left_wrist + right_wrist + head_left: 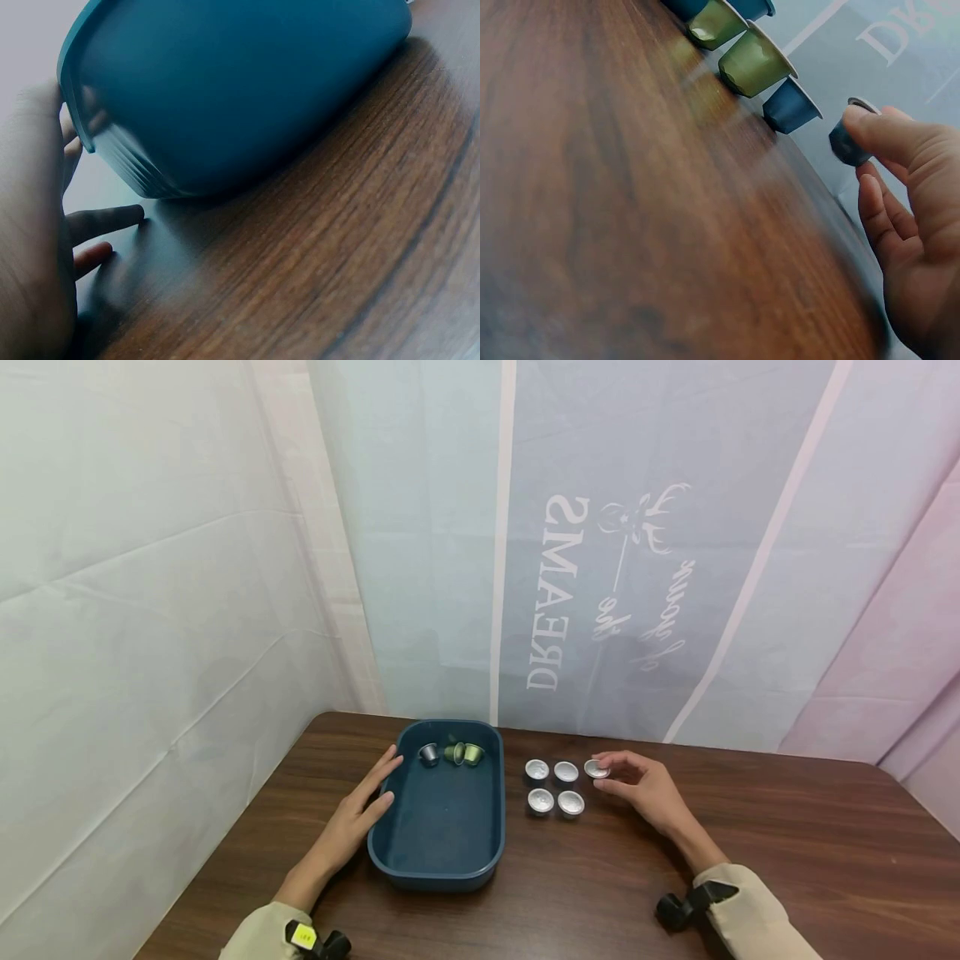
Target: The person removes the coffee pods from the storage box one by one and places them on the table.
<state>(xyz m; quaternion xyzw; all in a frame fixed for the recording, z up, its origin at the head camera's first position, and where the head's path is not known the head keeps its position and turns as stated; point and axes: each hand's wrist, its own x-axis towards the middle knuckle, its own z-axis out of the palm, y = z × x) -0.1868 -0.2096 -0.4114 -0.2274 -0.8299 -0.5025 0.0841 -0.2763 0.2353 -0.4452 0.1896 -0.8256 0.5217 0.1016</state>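
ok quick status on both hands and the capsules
Right hand pinches blue capsule, foil up. Left hand rests against blue bin. Five more capsules stand between held one and bin; three capsules lie inside.

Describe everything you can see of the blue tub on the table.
The tub is dark blue, open-topped and rectangular with rounded corners and a protruding rim; it looks like smooth plastic. It stands upright on the wood-patterned table, its long sides running away from the person. Three capsules lie inside near the far end. The left hand touches its left side.
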